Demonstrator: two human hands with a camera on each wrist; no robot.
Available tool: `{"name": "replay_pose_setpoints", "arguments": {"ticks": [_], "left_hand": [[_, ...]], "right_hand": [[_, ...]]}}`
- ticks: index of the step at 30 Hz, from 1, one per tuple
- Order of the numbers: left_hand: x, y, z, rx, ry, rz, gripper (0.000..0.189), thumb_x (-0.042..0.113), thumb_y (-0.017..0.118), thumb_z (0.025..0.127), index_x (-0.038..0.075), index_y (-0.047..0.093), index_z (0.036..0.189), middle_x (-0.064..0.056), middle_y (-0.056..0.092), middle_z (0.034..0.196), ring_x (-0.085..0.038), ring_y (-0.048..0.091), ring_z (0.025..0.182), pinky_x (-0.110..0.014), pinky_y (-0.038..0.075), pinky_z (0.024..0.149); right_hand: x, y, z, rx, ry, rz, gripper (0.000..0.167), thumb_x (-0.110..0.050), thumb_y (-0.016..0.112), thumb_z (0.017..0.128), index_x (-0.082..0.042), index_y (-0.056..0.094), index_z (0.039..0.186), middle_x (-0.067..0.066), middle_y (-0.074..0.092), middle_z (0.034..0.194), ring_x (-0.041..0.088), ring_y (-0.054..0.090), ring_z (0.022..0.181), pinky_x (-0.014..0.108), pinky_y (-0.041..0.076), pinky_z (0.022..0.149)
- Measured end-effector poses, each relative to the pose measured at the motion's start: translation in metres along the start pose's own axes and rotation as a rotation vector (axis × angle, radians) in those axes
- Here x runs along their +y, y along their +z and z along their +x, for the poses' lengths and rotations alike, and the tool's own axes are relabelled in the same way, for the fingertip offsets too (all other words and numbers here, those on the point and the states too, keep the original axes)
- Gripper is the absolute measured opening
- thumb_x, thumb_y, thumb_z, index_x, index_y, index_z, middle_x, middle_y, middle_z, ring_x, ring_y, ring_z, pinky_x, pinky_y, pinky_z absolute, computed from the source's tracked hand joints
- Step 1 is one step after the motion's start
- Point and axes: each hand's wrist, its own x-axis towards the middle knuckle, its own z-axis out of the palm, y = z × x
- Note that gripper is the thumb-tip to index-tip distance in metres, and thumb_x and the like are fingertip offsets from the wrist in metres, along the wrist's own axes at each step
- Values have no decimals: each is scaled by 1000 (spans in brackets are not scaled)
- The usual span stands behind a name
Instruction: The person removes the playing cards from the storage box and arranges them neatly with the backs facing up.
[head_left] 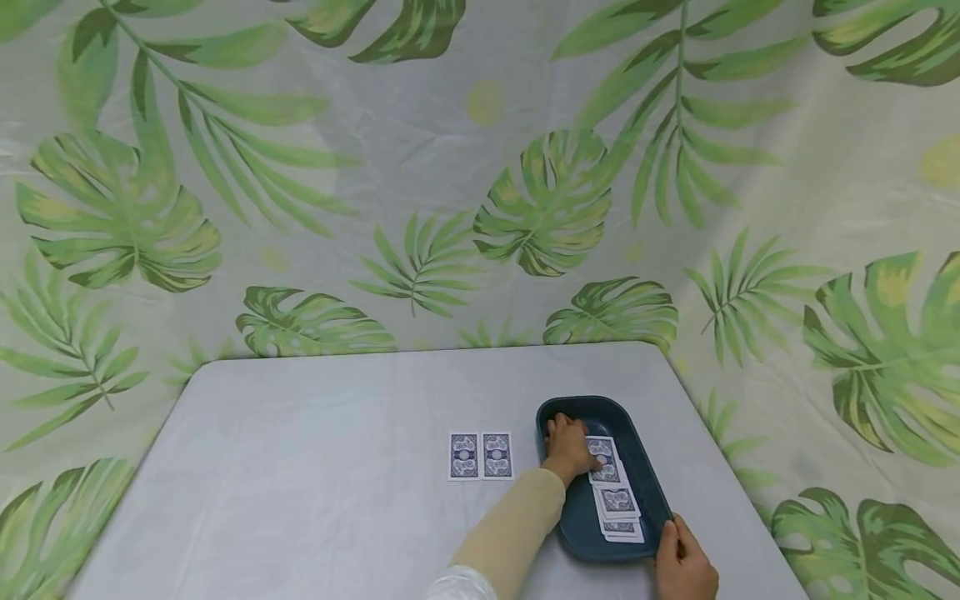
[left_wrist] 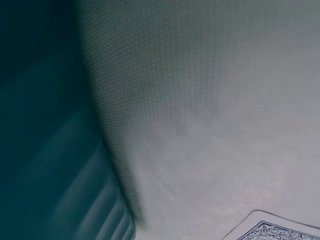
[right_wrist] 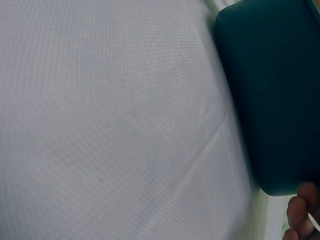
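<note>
A dark teal tray (head_left: 645,475) stands at the right side of the table, with several blue-backed playing cards (head_left: 619,501) in an overlapping column inside. My left hand (head_left: 567,450) reaches into the tray from the left with its fingers spread, the thumb at the top card's left edge. My right hand (head_left: 686,560) grips the tray's near right corner; some of its fingers (right_wrist: 298,215) show in the right wrist view beside the tray (right_wrist: 275,100). In the left wrist view the tray's ribbed outer wall (left_wrist: 55,150) fills the left, and my left hand is out of sight.
Two face-down playing cards (head_left: 464,456) lie side by side on the white-covered table (head_left: 300,467), left of the tray; part of one card (left_wrist: 280,232) shows in the left wrist view. A leaf-patterned curtain (head_left: 420,167) hangs behind the table and down its right side.
</note>
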Motion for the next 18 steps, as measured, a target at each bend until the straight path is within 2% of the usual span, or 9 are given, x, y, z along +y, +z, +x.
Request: {"name": "replay_pose_setpoints", "arguments": {"ticks": [4, 11, 15, 18], "left_hand": [[2, 0, 0, -11, 3, 22, 55, 39, 94, 58, 17, 67, 101, -4, 48, 113, -21, 42, 101, -37, 45, 84], [2, 1, 1, -27, 4, 60, 74, 44, 93, 59, 6, 63, 115, -7, 48, 113, -22, 43, 100, -37, 47, 86], [1, -3, 1, -19, 21, 29, 53, 39, 91, 64, 12, 66, 101, -4, 56, 100, -20, 49, 95, -34, 47, 83], [1, -7, 1, -13, 37, -46, 37, 30, 89, 69, 14, 65, 91, 0, 59, 85, -18, 56, 87, -30, 48, 80]], "right_hand": [[2, -1, 1, 7, -15, 7, 36, -20, 50, 99, 6, 63, 119, 29, 65, 103, 49, 63, 93, 58, 46, 81], [1, -1, 0, 21, -31, 10, 34, -19, 51, 98, 6, 64, 118, 29, 67, 99, 49, 63, 88, 58, 46, 79], [0, -2, 0, 19, -33, 15, 35, -19, 51, 98, 6, 64, 119, 29, 67, 100, 49, 63, 89, 58, 46, 80], [0, -2, 0, 9, -29, 13, 35, -19, 50, 99, 6, 63, 120, 30, 66, 102, 50, 63, 92, 59, 46, 80]]}}
